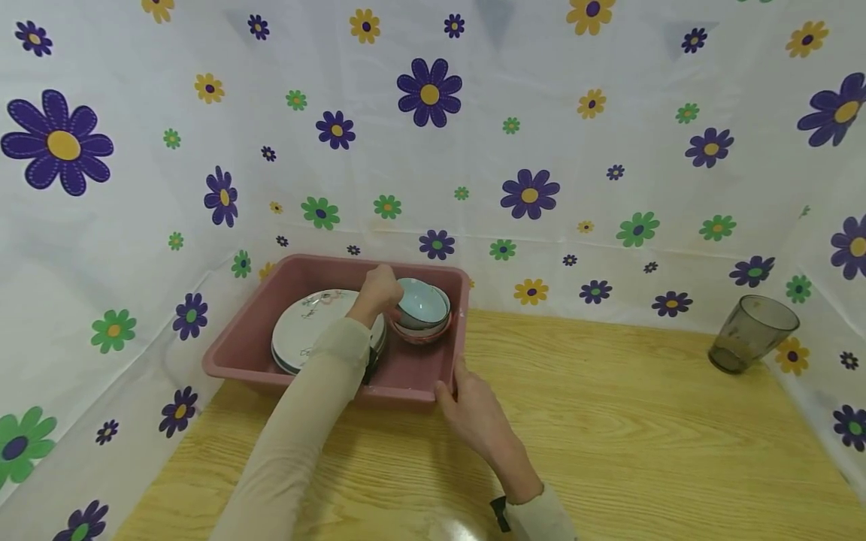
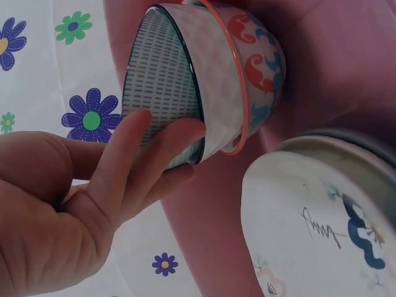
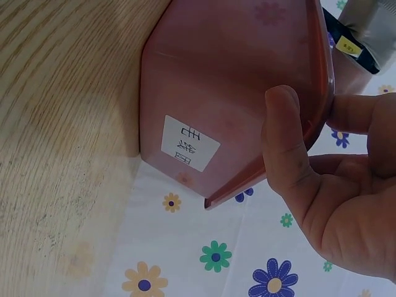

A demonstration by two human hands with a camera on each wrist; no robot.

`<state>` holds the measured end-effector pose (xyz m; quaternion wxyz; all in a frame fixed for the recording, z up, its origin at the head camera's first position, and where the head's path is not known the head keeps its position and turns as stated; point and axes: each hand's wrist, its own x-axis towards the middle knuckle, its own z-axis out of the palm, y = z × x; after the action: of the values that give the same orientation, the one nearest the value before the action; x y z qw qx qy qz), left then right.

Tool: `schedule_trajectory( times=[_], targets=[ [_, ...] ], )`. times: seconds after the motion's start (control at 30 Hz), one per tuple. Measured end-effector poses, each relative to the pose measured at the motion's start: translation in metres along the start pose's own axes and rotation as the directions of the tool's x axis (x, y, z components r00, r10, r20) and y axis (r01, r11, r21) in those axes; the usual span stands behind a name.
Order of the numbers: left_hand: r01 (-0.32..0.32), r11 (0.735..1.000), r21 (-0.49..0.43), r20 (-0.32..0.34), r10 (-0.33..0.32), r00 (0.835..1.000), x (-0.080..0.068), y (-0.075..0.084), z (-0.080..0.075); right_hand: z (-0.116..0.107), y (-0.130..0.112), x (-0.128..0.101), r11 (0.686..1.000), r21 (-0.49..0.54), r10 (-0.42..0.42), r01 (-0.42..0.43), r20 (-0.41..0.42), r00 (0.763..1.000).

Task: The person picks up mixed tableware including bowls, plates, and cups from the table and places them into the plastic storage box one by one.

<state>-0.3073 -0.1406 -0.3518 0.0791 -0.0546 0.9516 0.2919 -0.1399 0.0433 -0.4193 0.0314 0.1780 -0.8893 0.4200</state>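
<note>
A pink plastic tub (image 1: 257, 330) sits on the wooden table (image 1: 609, 421), pushed up against a white cloth with printed flowers (image 1: 541, 150) that covers the wall behind and the sides. The left arm, in a beige sleeve (image 1: 304, 421), reaches forward over the tub's near rim, and the left hand (image 1: 376, 291) is down inside it at the stacked bowls. There the fingers (image 2: 145, 154) are curled against the outside of the pale blue bowl (image 1: 421, 303), which has a pattern of small dashes on its wall and is nested in a bowl with a red rim (image 2: 247, 74); the thumb is hidden from every view, so whether the fingers truly grip the blue bowl or only rest against it cannot be told for certain, though they bend round its side. Both bowls stand in the right half of the tub, near its far wall. Left of them in the tub lies a stack of white plates (image 1: 307, 327) with a drawn pattern. The right hand (image 1: 473, 409) holds the tub's near right corner, thumb (image 3: 284, 142) pressed on the outer wall and fingers hooked over the rim. A white label (image 3: 190, 143) is stuck on the tub's outside. Well to the right of the tub, a grey tumbler (image 1: 752, 333) stands by the cloth.
</note>
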Motion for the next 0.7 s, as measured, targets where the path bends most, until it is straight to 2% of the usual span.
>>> schedule_trajectory(
  times=[0.27,0.5,0.7],
  targets=[
    [-0.009,0.996,0.089,-0.045,0.013,0.999,0.0008,-0.0006,0.0044,-0.0003,0.0011,0.0013,1.000,-0.021,-0.005,0.005,-0.003,1.000],
    [0.003,0.986,0.164,-0.045,0.005,0.999,0.0057,-0.0007,0.0076,-0.0011,0.0000,0.0011,1.000,-0.012,0.021,-0.021,0.008,1.000],
    [0.002,0.986,0.165,-0.027,0.002,1.000,0.0065,-0.0031,0.0101,-0.0012,0.0007,0.0004,1.000,-0.020,0.009,-0.009,0.009,1.000]
  ],
)
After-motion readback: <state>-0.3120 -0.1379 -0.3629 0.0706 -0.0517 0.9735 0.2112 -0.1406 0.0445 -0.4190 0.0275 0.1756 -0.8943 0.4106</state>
